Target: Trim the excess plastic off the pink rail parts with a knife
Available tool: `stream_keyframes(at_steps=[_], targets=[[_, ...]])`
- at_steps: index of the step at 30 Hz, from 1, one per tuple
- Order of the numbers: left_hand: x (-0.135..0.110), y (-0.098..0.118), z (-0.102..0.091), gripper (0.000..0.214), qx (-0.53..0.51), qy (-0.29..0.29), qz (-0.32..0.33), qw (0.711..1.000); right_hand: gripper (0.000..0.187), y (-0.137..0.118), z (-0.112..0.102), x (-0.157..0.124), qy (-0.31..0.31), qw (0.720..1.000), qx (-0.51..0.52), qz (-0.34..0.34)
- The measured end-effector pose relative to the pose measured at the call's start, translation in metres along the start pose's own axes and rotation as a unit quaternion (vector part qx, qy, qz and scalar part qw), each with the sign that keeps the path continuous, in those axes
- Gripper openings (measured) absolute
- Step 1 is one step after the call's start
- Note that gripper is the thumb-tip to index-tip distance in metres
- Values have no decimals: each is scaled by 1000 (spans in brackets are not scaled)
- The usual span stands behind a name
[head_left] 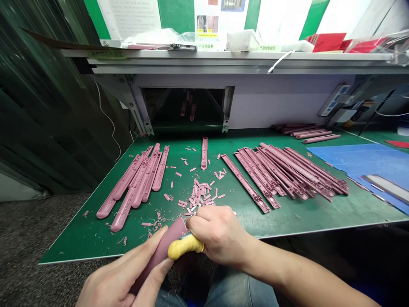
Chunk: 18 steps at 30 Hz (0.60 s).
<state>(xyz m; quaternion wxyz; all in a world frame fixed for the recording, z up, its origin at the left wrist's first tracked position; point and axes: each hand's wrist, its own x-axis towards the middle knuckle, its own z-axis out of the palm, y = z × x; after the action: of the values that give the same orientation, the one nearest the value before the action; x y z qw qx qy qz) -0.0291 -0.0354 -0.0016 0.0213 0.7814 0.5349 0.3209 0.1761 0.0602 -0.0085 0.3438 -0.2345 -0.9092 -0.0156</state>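
My left hand [128, 277] is closed around a long pink plastic strip [166, 245], gripping it near the green table's front edge. My right hand [217, 232] is closed in a fist on a small tool whose blade end is hidden; its thumb wears a yellow finger cot [185, 246] pressed against the strip's upper end. A heap of small pink trimmings [200, 197] lies just beyond my hands.
A pile of pink strips [137, 183] lies on the left of the green table [287, 217], a bigger pile [287, 175] on the right, one single strip [204, 152] in the middle. Blue sheet [367, 162] far right. A chute opening [188, 108] at the back.
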Motion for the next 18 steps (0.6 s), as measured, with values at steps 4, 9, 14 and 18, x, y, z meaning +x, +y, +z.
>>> stream_keyframes(at_steps=[4, 9, 14, 18], targets=[[12, -27, -10, 52, 1, -39, 100, 994, 51, 8, -1, 3, -52, 996, 71, 34], [24, -42, -23, 50, 15, -59, 190, 980, 41, 8, -3, 3, -144, 985, 95, -7], [25, -38, -29, 52, 20, -62, 211, 975, 28, 0, -7, -2, -84, 993, 60, -65], [21, -38, -27, 57, 21, -49, 206, 977, 28, -6, -7, -5, -38, 995, 32, -85]])
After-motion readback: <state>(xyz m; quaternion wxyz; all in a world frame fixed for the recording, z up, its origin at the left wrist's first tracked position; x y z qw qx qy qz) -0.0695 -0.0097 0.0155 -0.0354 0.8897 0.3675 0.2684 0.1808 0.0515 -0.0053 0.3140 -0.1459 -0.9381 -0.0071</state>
